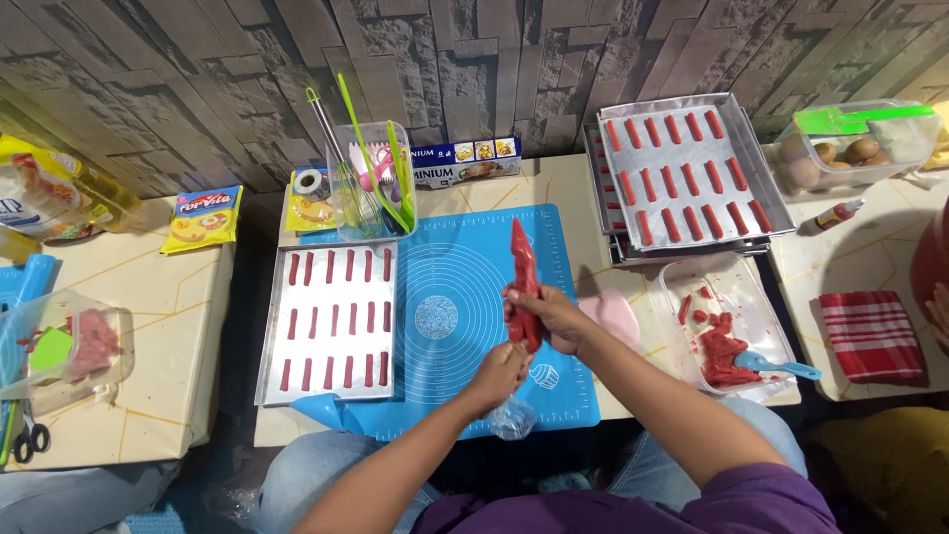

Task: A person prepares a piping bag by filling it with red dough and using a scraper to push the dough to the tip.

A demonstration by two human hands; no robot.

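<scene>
My right hand point(549, 316) grips a red piping bag point(523, 267) around its middle, with the bag's pointed end standing up over the blue silicone mat point(465, 257). My left hand point(497, 374) pinches the bag's lower end, where clear plastic point(513, 419) bunches out below it. To the left of the mat a metal tray point(272, 341) carries three rows of short red dough sticks point(331, 318). On my right a clear plastic container point(761, 326) holds red dough point(720, 356) and a blue spatula point(776, 365).
A stack of metal trays point(776, 213) with red sticks sits at the back right. A clear tub of utensils point(371, 188) and a foil box point(465, 160) stand behind the mat. Eggs in a container point(840, 153), a red striped cloth point(870, 334) and scissors point(30, 437) lie around.
</scene>
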